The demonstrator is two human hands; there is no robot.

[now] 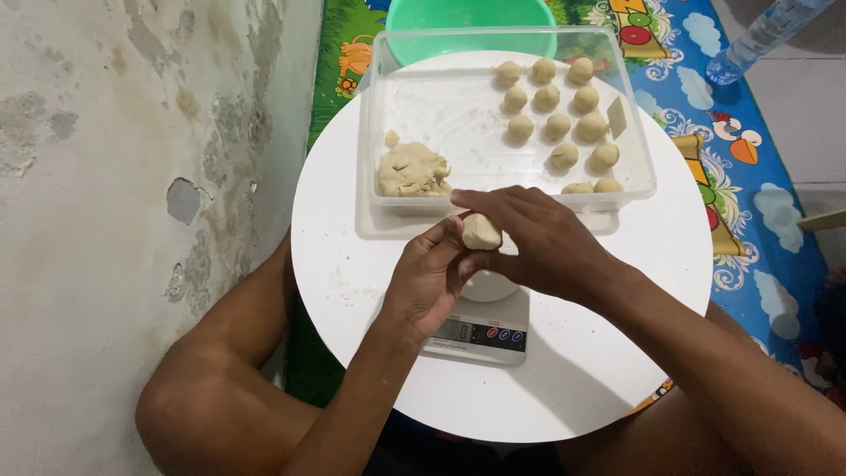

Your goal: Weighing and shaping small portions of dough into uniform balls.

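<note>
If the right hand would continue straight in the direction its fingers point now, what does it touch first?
The right hand points leftward over the dough piece, which both hands already hold. Beyond it, the fingers would probably meet the left hand first, though depth is hard to judge.

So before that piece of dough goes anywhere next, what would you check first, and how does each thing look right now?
1. Dough piece held securely: ok, it sits between the left hand and right hand.
2. Scale within reach: ok, it lies right under the hands on the white table.
3. Scale platform free: cannot tell, the hands cover most of it.
4. Room in the clear container for another ball: ok, bare floor shows between the dough lump and the rolled balls.
5. Dough left to portion: ok, the lump is still sizeable.
</note>
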